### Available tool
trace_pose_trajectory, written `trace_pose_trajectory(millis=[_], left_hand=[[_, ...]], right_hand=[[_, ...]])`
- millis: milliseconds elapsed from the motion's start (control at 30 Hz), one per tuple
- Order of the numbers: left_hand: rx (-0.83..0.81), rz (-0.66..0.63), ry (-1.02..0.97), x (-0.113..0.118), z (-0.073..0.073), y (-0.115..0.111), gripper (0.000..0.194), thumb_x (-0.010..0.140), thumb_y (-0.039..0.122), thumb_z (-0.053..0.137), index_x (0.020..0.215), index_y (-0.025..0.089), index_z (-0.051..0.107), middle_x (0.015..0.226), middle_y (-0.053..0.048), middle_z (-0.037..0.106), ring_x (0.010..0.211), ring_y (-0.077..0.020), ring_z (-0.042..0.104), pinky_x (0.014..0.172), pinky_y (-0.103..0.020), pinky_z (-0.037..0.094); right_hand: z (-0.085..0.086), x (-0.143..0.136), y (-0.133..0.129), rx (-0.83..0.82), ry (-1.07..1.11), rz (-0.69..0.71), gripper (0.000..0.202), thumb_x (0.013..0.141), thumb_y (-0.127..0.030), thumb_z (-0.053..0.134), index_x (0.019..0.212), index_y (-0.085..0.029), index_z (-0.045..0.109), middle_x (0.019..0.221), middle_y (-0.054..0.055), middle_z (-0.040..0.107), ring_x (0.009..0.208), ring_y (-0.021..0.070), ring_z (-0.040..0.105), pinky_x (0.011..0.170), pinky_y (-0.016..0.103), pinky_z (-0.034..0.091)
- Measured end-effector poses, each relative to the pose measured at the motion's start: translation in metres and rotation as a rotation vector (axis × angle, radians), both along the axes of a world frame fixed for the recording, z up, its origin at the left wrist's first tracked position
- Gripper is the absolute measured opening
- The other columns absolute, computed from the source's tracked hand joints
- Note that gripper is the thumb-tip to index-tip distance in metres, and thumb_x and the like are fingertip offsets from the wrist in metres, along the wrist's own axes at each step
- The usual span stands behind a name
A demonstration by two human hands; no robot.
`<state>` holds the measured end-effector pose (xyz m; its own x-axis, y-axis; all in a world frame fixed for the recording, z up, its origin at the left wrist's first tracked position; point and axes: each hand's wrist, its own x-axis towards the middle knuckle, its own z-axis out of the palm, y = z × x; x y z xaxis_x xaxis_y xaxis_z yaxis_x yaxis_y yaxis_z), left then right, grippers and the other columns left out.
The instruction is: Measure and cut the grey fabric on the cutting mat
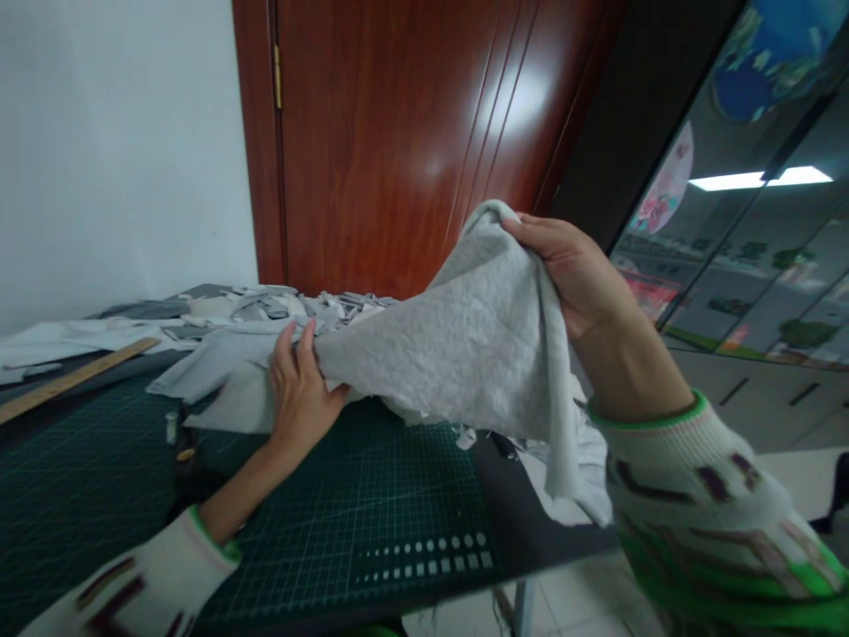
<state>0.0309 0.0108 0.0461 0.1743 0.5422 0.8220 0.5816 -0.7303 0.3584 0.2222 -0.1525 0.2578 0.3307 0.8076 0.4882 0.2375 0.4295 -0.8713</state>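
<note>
A piece of light grey fabric (464,345) is stretched between my two hands above the table. My right hand (570,265) pinches its raised upper corner, and one side drapes down past the table edge. Lower and to the left, my left hand (298,380) has the other end at its fingers, thumb on the near side. Beneath that hand lie more pale cloth pieces (232,398). Under the lifted fabric is a green cutting mat (371,495) with a printed grid and rows of white shapes.
Grey and white fabric scraps (285,305) are heaped along the table's back. A wooden ruler (80,376) lies at the left. Small dark items (186,451) sit near my left wrist. Behind stand a brown door (385,133) and a glass-fronted cabinet (743,230).
</note>
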Motion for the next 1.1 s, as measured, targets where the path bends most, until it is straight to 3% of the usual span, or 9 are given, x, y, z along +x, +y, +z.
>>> trace_pose_trajectory(millis=[100,200,267,400,567,667,867,967,1100], left_hand=[[-0.073,-0.05,0.081,-0.008,0.007,-0.002,0.053,0.078,0.021,0.055,0.131,0.019,0.051,0.145,-0.017,0.044,0.136,-0.0377,0.041,0.109,-0.056,0.033],[-0.196,-0.215,0.165,-0.018,0.003,-0.006,0.032,0.078,0.024,0.053,0.109,0.02,0.06,0.131,-0.014,0.059,0.125,-0.0348,0.052,0.109,-0.06,0.028],[-0.28,-0.334,0.21,-0.027,-0.006,-0.013,0.027,0.08,0.029,0.055,0.105,0.023,0.06,0.129,-0.01,0.063,0.124,-0.0331,0.054,0.111,-0.061,0.023],[-0.395,-0.505,0.282,-0.044,-0.034,-0.032,0.031,0.078,0.037,0.065,0.106,0.026,0.062,0.128,-0.008,0.065,0.124,-0.0327,0.055,0.116,-0.06,0.016],[-0.43,-0.536,0.456,-0.053,-0.062,-0.048,0.036,0.074,0.04,0.071,0.108,0.03,0.064,0.125,-0.006,0.068,0.125,-0.0336,0.056,0.119,-0.059,0.005],[-0.401,-0.523,0.539,-0.057,-0.073,-0.049,0.041,0.074,0.038,0.072,0.114,0.033,0.063,0.129,-0.004,0.066,0.129,-0.033,0.052,0.119,-0.06,0.002],[-0.245,-0.474,0.575,-0.067,-0.082,-0.041,0.041,0.086,0.031,0.048,0.124,0.039,0.06,0.132,0.0,0.064,0.125,-0.0291,0.056,0.119,-0.056,0.005],[-0.123,-0.387,0.562,-0.072,-0.078,-0.036,0.042,0.083,0.027,0.044,0.119,0.037,0.064,0.123,0.001,0.07,0.114,-0.0284,0.064,0.12,-0.053,0.009],[0.054,-0.282,0.539,-0.077,-0.072,-0.024,0.036,0.083,0.026,0.041,0.107,0.034,0.066,0.111,0.001,0.074,0.103,-0.0271,0.069,0.119,-0.052,0.015]], right_hand=[[-0.014,0.018,-0.008,-0.067,0.108,0.022,0.016,0.092,-0.014,0.052,0.081,-0.018,0.062,0.065,-0.005,0.059,0.054,0.0072,0.058,0.057,0.017,0.049],[-0.034,0.038,-0.019,-0.124,0.121,0.038,0.006,0.084,-0.021,0.064,0.09,-0.02,0.065,0.071,-0.003,0.063,0.058,0.0101,0.062,0.058,0.02,0.054],[-0.056,0.05,-0.028,-0.166,0.153,0.064,0.028,0.076,-0.021,0.071,0.104,-0.023,0.067,0.083,-0.002,0.069,0.063,0.0121,0.066,0.058,0.021,0.056],[-0.121,0.073,-0.038,-0.353,0.279,0.033,0.057,0.074,-0.021,0.072,0.129,-0.028,0.059,0.115,0.002,0.071,0.082,0.0154,0.071,0.068,0.023,0.059],[-0.209,0.088,-0.039,-0.531,0.437,-0.187,0.037,0.075,-0.024,0.07,0.111,-0.017,0.065,0.102,0.008,0.075,0.089,0.0206,0.072,0.078,0.027,0.057],[-0.243,0.083,-0.046,-0.522,0.434,-0.227,0.049,0.072,-0.029,0.076,0.116,-0.018,0.059,0.105,0.008,0.073,0.093,0.0216,0.071,0.081,0.028,0.056],[-0.275,0.066,-0.082,-0.566,0.177,-0.187,0.057,0.068,-0.041,0.079,0.116,-0.017,0.058,0.118,0.012,0.068,0.107,0.0277,0.065,0.089,0.038,0.053],[-0.282,0.064,-0.1,-0.646,0.059,-0.289,0.046,0.068,-0.043,0.078,0.102,-0.017,0.062,0.106,0.011,0.07,0.099,0.0273,0.066,0.085,0.038,0.053],[-0.278,0.062,-0.115,-0.721,0.01,-0.165,0.033,0.079,-0.049,0.069,0.091,-0.018,0.067,0.089,0.006,0.07,0.089,0.0251,0.065,0.081,0.037,0.053]])
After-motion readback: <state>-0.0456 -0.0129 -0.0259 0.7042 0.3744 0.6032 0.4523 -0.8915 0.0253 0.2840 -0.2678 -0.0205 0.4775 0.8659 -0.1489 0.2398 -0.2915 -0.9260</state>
